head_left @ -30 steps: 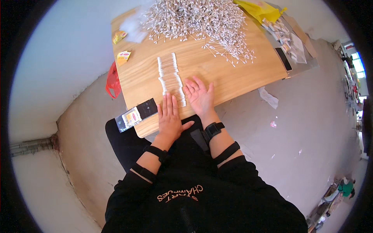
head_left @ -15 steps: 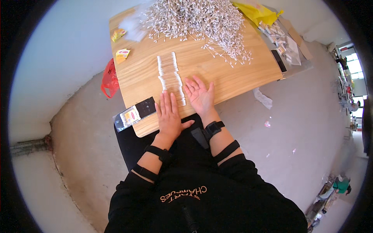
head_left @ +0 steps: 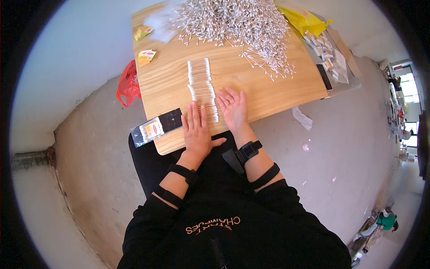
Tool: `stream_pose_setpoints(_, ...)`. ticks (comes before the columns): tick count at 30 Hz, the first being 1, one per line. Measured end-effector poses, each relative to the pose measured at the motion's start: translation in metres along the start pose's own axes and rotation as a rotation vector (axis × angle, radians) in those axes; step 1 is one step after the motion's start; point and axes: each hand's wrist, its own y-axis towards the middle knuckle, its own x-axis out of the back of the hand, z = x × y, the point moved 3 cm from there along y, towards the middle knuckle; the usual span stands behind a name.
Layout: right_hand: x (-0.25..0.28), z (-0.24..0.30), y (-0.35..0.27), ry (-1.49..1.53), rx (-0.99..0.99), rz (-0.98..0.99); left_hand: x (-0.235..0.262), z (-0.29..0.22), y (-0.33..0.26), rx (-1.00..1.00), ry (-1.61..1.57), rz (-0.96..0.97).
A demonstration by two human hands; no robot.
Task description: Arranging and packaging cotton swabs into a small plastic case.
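A column of cotton swabs [head_left: 202, 87] lies side by side on the wooden table, each swab running crosswise. My left hand [head_left: 197, 132] rests flat at its near left end, fingers stretched out, the fingertips over or against the nearest swabs. On the other side of the column, my right hand [head_left: 234, 110] is turned palm up with its fingers loosely spread; nothing is in it. Left of my left hand, a clear packet with swabs and a yellow-and-white label [head_left: 152, 129] lies partly on a black flat piece [head_left: 171, 120] at the table edge.
A large heap of loose swabs [head_left: 237, 22] covers the far table [head_left: 165, 85]. Small yellow packs [head_left: 146, 57] lie far left, and a red plastic bag [head_left: 129, 84] hangs beside that edge. At right are a yellow bag [head_left: 304, 20], a phone [head_left: 323, 76] and several white packets [head_left: 321, 47].
The view has shifted slightly, so the table and swabs sit a little differently in it. Both hands keep nearly the same pose beside the column.
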Motion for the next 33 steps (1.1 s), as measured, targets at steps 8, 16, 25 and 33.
stream_pose_setpoints(8,0.005,0.002,-0.001,0.205,-0.071,0.027,-0.007,0.004,0.002,0.004,0.007,0.003)
stream_pose_setpoints(16,0.020,0.005,0.004,0.353,-0.160,0.181,-0.002,0.002,0.001,-0.027,-0.068,-0.083)
stream_pose_setpoints(25,0.025,0.002,0.016,0.093,-0.129,0.042,-0.004,0.002,0.001,-0.032,-0.012,-0.047)
stream_pose_setpoints(33,-0.019,0.009,0.011,-1.475,0.340,0.333,0.001,0.001,0.001,0.015,0.038,0.064)
